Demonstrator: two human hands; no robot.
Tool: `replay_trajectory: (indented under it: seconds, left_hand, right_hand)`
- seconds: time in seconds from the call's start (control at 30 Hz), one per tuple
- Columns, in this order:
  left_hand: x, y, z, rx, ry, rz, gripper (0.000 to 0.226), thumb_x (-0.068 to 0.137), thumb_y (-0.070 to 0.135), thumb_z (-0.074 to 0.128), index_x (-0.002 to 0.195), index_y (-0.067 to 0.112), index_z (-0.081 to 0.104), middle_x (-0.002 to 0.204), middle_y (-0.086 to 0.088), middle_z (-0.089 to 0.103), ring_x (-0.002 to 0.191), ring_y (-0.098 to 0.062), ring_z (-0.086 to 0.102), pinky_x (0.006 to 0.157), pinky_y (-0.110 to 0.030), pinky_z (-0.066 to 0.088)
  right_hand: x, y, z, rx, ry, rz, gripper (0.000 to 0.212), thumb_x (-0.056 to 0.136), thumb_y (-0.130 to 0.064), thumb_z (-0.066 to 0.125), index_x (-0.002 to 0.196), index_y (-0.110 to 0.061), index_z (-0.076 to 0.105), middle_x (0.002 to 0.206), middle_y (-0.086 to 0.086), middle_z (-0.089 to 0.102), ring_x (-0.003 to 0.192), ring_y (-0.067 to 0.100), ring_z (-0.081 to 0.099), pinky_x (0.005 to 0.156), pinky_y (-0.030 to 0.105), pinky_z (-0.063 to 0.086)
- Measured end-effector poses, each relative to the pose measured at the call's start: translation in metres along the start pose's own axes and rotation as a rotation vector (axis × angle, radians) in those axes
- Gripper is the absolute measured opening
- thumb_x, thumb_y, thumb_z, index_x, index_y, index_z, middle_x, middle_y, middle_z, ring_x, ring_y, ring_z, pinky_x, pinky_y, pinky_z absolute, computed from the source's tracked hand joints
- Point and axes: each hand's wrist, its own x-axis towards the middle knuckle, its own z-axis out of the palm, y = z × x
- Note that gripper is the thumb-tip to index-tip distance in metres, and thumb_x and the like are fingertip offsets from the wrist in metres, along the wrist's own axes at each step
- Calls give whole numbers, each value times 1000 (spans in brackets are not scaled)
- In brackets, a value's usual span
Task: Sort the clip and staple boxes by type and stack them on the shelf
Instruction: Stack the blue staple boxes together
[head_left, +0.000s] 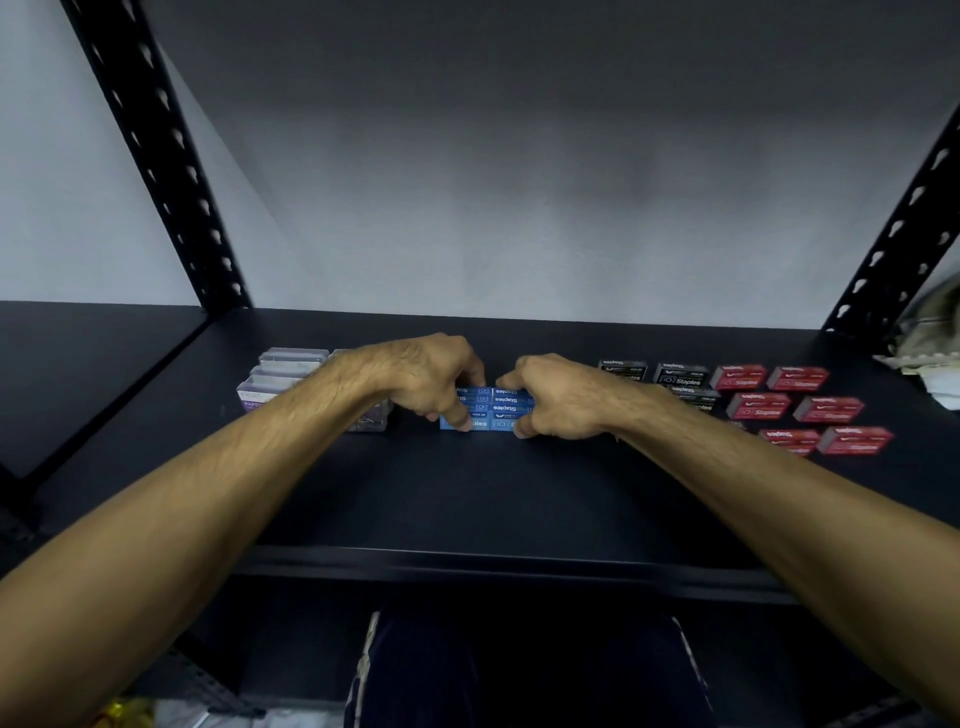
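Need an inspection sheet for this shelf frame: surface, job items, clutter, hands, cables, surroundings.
Surface: dark shelf, matte, front lip visible.
Job's things: blue staple boxes grouped at centre; clear clip boxes at left; black staple boxes right of centre; red staple boxes at far right, laid in rows.
Clutter: crumpled cloth or paper at right edge, blurred.
Grippers: left hand and right hand each have a grip on the blue group's sides, fingers curled.
Cables: nothing seen.
Surroundings: perforated black uprights on both sides, grey wall behind, lower shelf items too dim to tell.
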Motion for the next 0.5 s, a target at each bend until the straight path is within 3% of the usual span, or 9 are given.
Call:
replay_trajectory:
  seconds: [0.5]
  left_hand:
    - [-2,2,1,-7,7,1,40,80,27,80,116,19,65,72,1,66,60,-12,65,64,-29,57]
  right_hand:
    - [1,3,1,20,-18,-12,39,85,-27,73,122,-19,63,95,-8,57,78,7,55,57,20,37]
